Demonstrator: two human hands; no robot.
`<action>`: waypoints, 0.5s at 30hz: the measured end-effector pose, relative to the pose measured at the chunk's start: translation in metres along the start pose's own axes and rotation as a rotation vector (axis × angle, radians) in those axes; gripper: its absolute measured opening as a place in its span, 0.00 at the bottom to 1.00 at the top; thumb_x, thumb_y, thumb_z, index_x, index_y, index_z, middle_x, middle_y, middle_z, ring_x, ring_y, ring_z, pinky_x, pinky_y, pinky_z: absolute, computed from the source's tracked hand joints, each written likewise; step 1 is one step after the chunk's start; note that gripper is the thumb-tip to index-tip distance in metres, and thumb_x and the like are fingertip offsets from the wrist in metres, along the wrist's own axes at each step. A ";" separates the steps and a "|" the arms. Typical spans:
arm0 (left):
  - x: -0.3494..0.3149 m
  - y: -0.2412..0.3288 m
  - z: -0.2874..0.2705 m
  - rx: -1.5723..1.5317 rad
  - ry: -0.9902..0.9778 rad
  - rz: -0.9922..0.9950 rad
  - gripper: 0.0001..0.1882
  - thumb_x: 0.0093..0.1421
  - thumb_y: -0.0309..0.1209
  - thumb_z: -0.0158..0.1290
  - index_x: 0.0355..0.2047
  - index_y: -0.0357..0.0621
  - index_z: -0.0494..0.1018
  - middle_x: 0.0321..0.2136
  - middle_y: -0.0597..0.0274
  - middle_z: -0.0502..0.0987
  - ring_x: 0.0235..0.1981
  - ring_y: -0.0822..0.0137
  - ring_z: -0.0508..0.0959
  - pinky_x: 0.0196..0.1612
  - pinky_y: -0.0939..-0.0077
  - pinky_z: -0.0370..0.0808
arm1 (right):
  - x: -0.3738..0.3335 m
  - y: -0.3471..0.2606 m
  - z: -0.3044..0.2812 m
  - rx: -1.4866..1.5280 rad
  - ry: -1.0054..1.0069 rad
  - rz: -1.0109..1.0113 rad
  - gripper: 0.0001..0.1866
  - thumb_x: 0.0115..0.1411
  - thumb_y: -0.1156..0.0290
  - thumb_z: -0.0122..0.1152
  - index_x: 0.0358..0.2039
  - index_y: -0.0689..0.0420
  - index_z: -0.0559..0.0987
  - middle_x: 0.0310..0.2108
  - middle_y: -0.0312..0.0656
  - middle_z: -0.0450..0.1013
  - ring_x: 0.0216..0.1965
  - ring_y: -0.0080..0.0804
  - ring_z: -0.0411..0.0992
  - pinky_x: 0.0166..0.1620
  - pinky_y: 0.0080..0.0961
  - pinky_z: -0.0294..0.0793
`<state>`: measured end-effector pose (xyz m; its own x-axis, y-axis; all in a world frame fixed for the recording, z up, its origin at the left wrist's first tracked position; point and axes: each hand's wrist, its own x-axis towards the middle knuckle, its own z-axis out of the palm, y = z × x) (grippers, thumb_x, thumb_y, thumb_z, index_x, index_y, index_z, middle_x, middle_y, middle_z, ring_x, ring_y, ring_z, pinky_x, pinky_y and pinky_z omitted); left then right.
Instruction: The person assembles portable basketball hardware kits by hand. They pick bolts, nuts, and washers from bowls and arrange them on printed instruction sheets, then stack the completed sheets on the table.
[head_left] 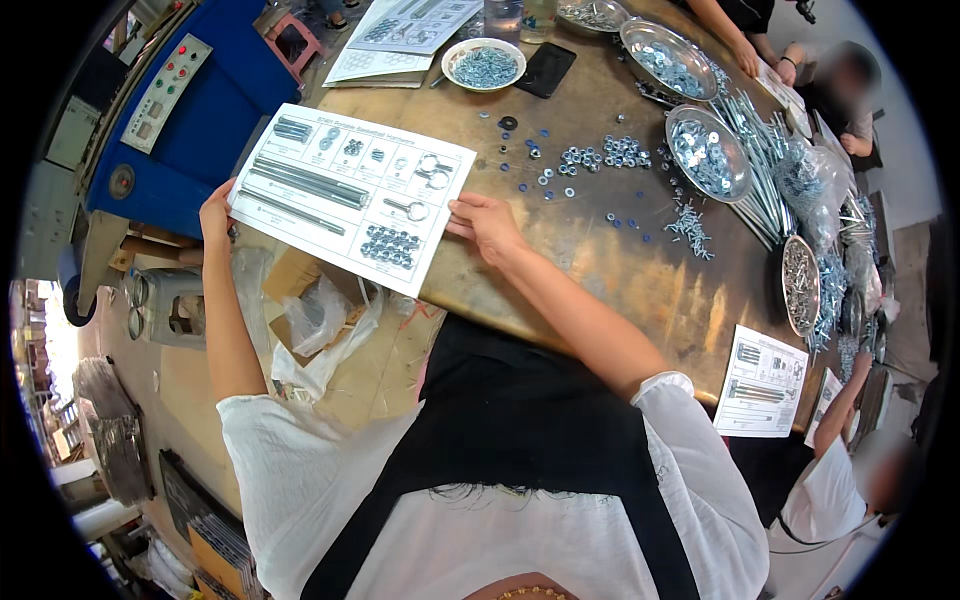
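I hold up a white hardware card (378, 188) by its two sides, at the table's left end. Long rods, bolts, nuts and ring-shaped parts show on its face; I cannot tell whether they are printed or sealed on. My left hand (216, 212) pinches the card's left edge. On the opposite edge, my right hand (485, 224) grips with the thumb on top and fingers beneath. Loose nuts (626, 152) and blue-rimmed washers lie on the table (560, 265), beyond my right hand. Small screws (688, 230) form a pile farther right.
Metal bowls of washers (708, 152) and fasteners (800, 285) line the right side. A white bowl (484, 65), a black phone (546, 70) and stacked cards (375, 65) sit at the far side. Long rods (750, 150) lie near co-workers' hands. An open carton (315, 300) stands below left.
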<state>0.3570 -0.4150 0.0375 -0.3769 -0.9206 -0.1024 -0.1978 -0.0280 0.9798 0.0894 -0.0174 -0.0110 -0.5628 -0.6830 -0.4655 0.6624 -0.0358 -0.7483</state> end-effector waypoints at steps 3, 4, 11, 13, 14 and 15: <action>0.022 -0.006 -0.006 0.017 0.027 0.000 0.31 0.48 0.17 0.37 0.53 0.30 0.77 0.43 0.53 0.82 0.38 0.67 0.82 0.39 0.79 0.76 | 0.005 0.004 0.017 0.008 0.029 0.017 0.13 0.64 0.79 0.60 0.49 0.69 0.79 0.42 0.44 0.79 0.39 0.31 0.80 0.43 0.26 0.85; 0.026 -0.010 -0.006 0.032 0.030 -0.001 0.30 0.49 0.18 0.38 0.52 0.31 0.77 0.42 0.54 0.83 0.37 0.68 0.81 0.38 0.80 0.75 | 0.006 0.004 0.021 0.002 0.041 0.020 0.13 0.64 0.79 0.60 0.49 0.69 0.78 0.42 0.45 0.79 0.39 0.31 0.80 0.43 0.26 0.85; 0.044 -0.047 -0.025 0.187 0.071 0.023 0.24 0.53 0.20 0.43 0.48 0.34 0.81 0.37 0.60 0.83 0.33 0.73 0.78 0.34 0.82 0.71 | 0.008 0.009 0.030 -0.040 0.053 0.042 0.16 0.65 0.78 0.60 0.52 0.70 0.76 0.43 0.44 0.79 0.41 0.32 0.79 0.48 0.28 0.84; 0.035 -0.047 0.000 0.190 0.107 0.014 0.24 0.54 0.21 0.43 0.48 0.36 0.82 0.37 0.60 0.83 0.33 0.73 0.78 0.35 0.82 0.71 | 0.012 0.007 0.023 -0.033 0.050 0.019 0.16 0.65 0.78 0.60 0.52 0.70 0.76 0.44 0.44 0.79 0.41 0.32 0.79 0.48 0.28 0.84; 0.030 -0.044 0.013 0.192 0.121 0.012 0.23 0.54 0.21 0.44 0.48 0.36 0.82 0.37 0.60 0.83 0.33 0.73 0.78 0.35 0.82 0.71 | 0.013 0.007 0.019 -0.039 0.061 0.019 0.16 0.65 0.77 0.60 0.52 0.70 0.76 0.44 0.45 0.78 0.42 0.32 0.79 0.48 0.28 0.84; 0.029 -0.047 0.007 0.168 0.121 0.018 0.23 0.55 0.21 0.43 0.48 0.36 0.82 0.37 0.59 0.83 0.34 0.72 0.78 0.36 0.82 0.71 | 0.014 0.008 0.020 -0.043 0.053 0.025 0.16 0.66 0.77 0.60 0.52 0.71 0.76 0.44 0.45 0.78 0.42 0.33 0.79 0.49 0.28 0.84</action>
<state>0.3487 -0.4379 -0.0128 -0.2723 -0.9607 -0.0536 -0.3439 0.0452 0.9379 0.0964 -0.0417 -0.0144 -0.5729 -0.6434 -0.5077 0.6552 0.0125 -0.7553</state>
